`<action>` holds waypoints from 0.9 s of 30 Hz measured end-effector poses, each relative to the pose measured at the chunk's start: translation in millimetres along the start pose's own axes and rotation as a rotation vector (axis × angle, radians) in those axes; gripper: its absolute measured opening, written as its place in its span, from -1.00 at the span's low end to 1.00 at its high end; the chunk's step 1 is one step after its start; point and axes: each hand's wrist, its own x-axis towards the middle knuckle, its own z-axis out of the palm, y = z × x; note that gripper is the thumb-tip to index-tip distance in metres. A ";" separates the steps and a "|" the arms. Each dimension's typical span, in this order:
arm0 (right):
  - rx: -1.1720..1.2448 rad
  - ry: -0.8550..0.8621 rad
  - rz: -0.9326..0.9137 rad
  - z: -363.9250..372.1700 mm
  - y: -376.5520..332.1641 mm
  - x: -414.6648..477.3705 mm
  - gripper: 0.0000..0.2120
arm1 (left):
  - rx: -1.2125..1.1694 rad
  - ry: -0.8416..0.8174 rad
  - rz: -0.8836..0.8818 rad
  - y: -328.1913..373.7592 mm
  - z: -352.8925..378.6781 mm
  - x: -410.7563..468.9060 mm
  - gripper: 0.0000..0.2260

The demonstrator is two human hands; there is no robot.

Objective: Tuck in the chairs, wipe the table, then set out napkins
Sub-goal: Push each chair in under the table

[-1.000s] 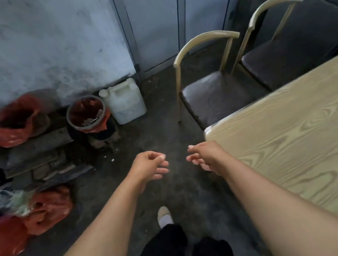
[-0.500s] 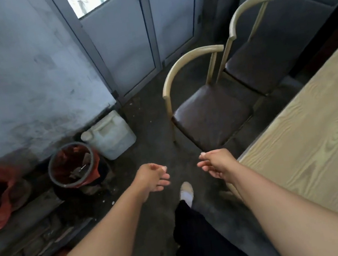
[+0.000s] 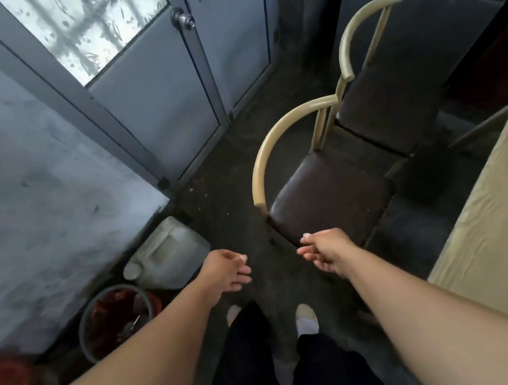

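Your left grip point(image 3: 225, 270) and right grip point(image 3: 326, 251) hang loosely curled, holding nothing. The near chair point(image 3: 325, 201) stands centre frame, apart from the bench point(image 3: 504, 216) at right, the second chair point(image 3: 383, 108) just behind it. A white jerrycan point(image 3: 172, 254) and a bucket point(image 3: 115, 318) sit on the floor, lower left.

Left hand point(image 3: 225, 270) and right hand point(image 3: 325, 251) outstretched (both empty), near chair point(image 3: 325, 200), table point(image 3: 504, 216) at right

**Both hands empty, arms outstretched**

Both bare forearms point(image 3: 156, 341) reach forward and converge. Left hand point(image 3: 225, 270) and right hand point(image 3: 327, 252) sit level, palms turned inward, fingers point(image 3: 242, 276) loosely curled, gripping nothing. The two sets of fingers face each other, apart, not touching.
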 end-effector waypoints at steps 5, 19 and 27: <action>0.176 0.035 0.043 27.5 -44.5 22.4 -0.80 | 0.018 -0.073 0.030 52.9 -26.4 48.3 -0.71; 0.738 0.164 0.206 71.0 -114.1 70.3 -0.83 | 0.266 -0.163 -0.008 204.7 -70.3 163.3 -0.79; 0.912 0.159 0.252 44.4 -147.8 103.6 -0.83 | 0.580 -0.195 0.146 268.4 -25.0 192.9 -0.85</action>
